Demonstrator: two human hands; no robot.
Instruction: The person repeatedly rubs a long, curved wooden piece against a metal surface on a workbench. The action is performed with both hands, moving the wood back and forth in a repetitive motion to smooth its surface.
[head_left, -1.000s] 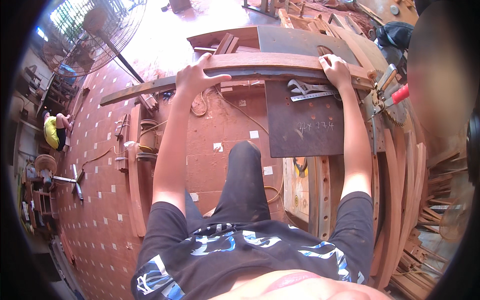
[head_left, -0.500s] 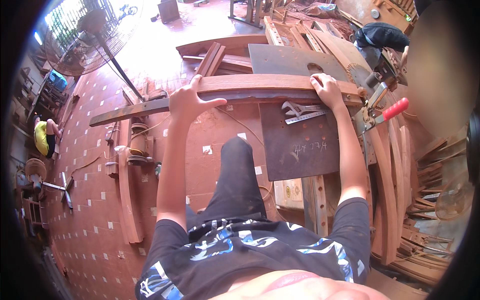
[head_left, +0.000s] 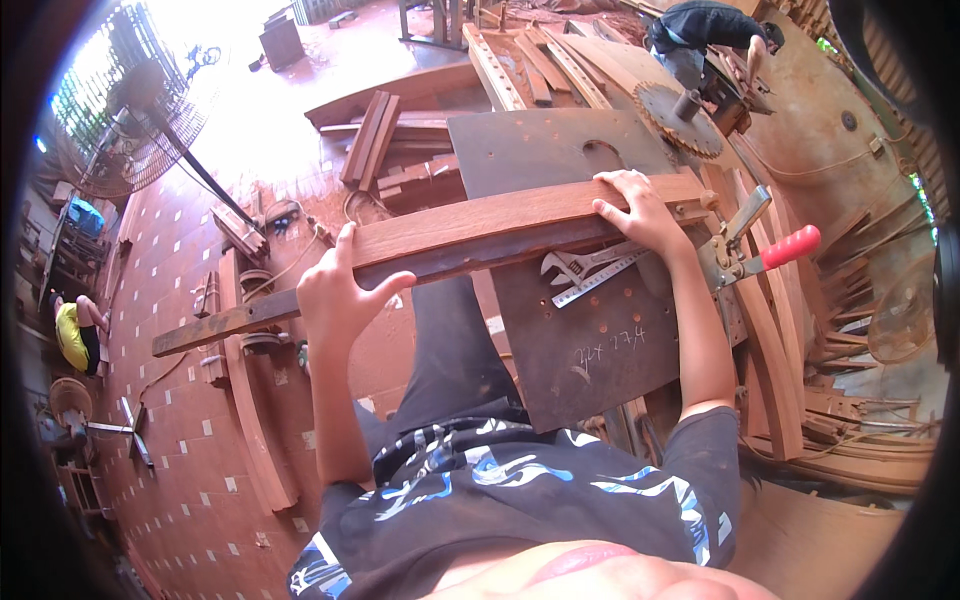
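From my feed I log left hand (head_left: 338, 292), thumb splayed apart, at eight o'clock of long reddish-brown wooden plank (head_left: 480, 219); right hand (head_left: 645, 217) atop at three (clamped? can't tell).

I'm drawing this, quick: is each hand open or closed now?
Left hand: open, at the left end of the board.
Right hand: on the board; can't tell if it's gripping.
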